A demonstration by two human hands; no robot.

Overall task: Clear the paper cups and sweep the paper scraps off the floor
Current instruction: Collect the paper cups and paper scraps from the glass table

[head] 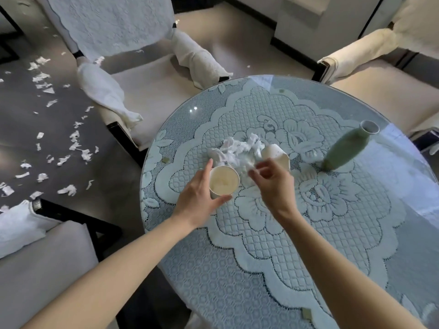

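Note:
My left hand grips an upright paper cup on the round glass-topped table, thumb and fingers curled round its wall. Just right of the cup my right hand pinches a piece of white tissue from the crumpled tissue pile behind it. A second paper cup lies on its side beyond my right hand, partly hidden by it. Several torn paper scraps are strewn over the dark floor at the left.
A green vase stands on the table at the right. Covered armchairs surround the table: one at the back left, one at the back right, one at the near left. A lace cloth lies under the glass.

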